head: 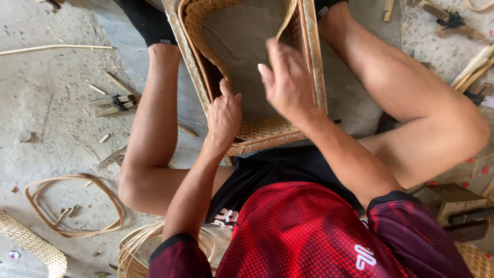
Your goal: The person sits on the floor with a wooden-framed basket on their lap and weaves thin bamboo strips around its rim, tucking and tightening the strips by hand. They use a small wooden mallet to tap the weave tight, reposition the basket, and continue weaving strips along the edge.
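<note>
The left hand [224,116] is clenched on the inner edge of a rectangular pale wooden frame with woven cane panels [314,67], lying on the concrete floor [51,103] between the person's knees. The right hand [288,82] seems to pinch a thin tan cane strip [286,23], though its fingertips are hidden. A looped cane strip [77,206] lies well to the left.

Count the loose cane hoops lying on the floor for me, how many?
2. One flat cane hoop lies on the concrete left of the person's knee. A bundle of coiled cane sits at the bottom edge, partly hidden by the sleeve; more may be hidden.
</note>
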`<act>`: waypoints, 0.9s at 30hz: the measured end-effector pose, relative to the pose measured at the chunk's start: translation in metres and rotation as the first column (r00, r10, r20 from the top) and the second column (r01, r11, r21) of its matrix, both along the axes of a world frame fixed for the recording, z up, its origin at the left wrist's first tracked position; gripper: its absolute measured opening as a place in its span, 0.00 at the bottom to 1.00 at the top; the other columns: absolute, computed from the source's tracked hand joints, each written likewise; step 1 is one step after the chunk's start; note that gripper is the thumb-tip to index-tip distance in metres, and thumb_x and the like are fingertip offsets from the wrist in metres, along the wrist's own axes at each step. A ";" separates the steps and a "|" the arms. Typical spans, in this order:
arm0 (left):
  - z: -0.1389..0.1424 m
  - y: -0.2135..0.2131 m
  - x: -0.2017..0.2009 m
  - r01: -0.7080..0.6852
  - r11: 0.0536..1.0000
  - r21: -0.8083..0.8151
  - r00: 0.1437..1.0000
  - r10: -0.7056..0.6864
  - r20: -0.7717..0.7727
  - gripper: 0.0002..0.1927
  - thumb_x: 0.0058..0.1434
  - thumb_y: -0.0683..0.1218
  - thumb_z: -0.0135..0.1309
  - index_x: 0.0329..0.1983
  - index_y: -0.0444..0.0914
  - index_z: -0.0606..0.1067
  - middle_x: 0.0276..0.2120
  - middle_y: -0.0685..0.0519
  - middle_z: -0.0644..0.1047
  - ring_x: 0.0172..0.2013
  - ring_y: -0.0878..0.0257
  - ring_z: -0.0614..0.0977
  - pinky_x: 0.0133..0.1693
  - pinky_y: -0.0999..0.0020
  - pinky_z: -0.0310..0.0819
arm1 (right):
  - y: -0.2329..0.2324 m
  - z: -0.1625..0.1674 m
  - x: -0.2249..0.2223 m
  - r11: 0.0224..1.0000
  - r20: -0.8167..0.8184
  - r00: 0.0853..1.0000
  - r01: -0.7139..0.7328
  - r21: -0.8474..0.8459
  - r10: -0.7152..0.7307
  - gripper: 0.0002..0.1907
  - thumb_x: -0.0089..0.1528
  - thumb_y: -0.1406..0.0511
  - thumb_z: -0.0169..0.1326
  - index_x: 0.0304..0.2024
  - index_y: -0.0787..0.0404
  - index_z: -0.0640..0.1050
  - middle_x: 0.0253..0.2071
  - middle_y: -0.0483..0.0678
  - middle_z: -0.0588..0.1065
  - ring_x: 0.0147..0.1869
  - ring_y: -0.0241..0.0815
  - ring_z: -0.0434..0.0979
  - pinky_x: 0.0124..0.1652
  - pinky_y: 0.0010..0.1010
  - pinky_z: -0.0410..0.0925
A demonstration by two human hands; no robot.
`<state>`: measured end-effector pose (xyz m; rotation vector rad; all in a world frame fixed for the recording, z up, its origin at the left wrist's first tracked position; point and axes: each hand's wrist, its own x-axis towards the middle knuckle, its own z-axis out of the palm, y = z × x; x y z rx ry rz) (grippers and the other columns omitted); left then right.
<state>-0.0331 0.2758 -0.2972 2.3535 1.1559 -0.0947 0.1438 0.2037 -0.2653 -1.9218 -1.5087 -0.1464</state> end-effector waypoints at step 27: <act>-0.020 0.015 -0.003 0.007 0.999 0.046 1.000 -0.006 -0.020 0.06 0.62 0.37 0.50 0.31 0.31 0.76 0.22 0.35 0.78 0.26 0.38 0.83 0.26 0.48 0.79 | -0.001 -0.075 -0.078 0.054 -0.855 0.511 -0.854 -0.517 -0.092 0.19 0.63 0.67 0.49 0.55 0.61 0.78 0.45 0.57 0.81 0.48 0.52 0.79 0.48 0.46 0.70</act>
